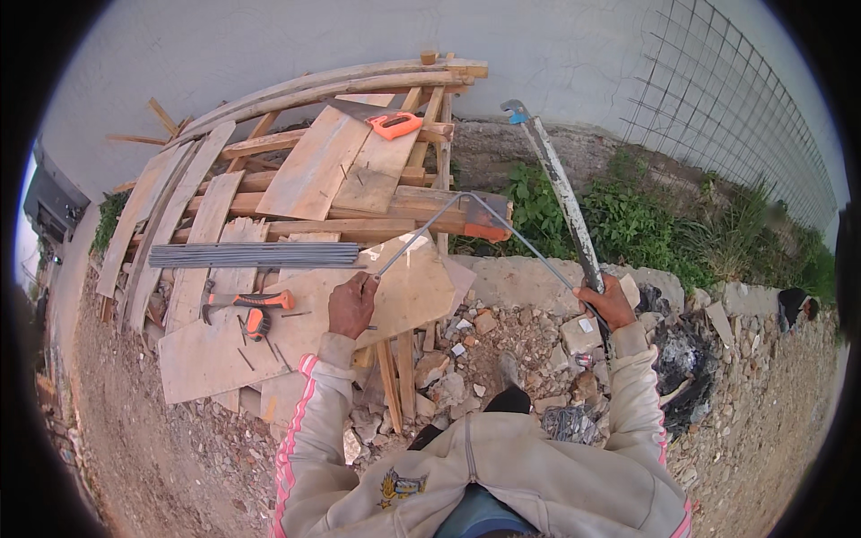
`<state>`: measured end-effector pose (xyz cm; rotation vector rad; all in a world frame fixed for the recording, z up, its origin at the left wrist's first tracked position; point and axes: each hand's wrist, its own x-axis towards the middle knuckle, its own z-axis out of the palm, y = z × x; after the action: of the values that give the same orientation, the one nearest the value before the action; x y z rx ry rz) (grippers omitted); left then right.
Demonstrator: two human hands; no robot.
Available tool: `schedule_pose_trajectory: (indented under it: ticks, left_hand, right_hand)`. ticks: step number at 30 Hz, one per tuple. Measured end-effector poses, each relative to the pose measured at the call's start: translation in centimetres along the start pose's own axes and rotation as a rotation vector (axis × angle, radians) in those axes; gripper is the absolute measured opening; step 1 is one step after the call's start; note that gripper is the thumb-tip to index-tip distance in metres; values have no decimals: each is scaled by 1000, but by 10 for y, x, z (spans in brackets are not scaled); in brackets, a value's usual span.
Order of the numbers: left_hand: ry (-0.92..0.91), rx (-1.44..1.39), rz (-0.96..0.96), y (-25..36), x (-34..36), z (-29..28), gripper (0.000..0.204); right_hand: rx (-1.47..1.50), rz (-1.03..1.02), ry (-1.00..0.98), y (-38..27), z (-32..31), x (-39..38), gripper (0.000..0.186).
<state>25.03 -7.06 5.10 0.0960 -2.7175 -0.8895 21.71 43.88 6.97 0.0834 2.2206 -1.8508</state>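
Note:
My left hand (pixel 351 305) is closed around one end of a thin grey metal rod (pixel 417 235), bent into an upside-down V in front of me. The rod's other end reaches my right hand (pixel 607 303). That hand is wrapped round a long, worn black-and-white bar (pixel 567 195) with a hooked, bluish tip, which slants up and to the left. Whether the right fingers also grip the rod's end is hard to make out. Left of my left hand, a bundle of straight grey rods (pixel 256 255) lies across the boards.
A claw hammer (pixel 251 299), a tape measure (pixel 257 324) and loose nails lie on a plywood board (pixel 202 359). An orange-handled handsaw (pixel 395 125) rests on planks further back. Rubble (pixel 484 359) covers the ground; wire mesh (pixel 717 81) leans against the wall behind green plants (pixel 637 224).

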Motion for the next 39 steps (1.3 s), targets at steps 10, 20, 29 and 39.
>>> schedule_pose_trajectory:
  ticks: [10,20,29,39]
  left_hand:
    - [-28,-110,-468,95,-66,67,36]
    - [67,17,-475,135,-70,91,28]
    - [82,159,-438,109,-48,66,28]
    - [65,294,-481,120,-47,75,22]
  right_hand:
    - [-216,60,-334,-36,-86,126,23]
    - [-190,77,-349,-1,-118,176,28]
    - [-106,130,-264,20,-100,146,30]
    - [-268,57,-352,22,-102,165,19]
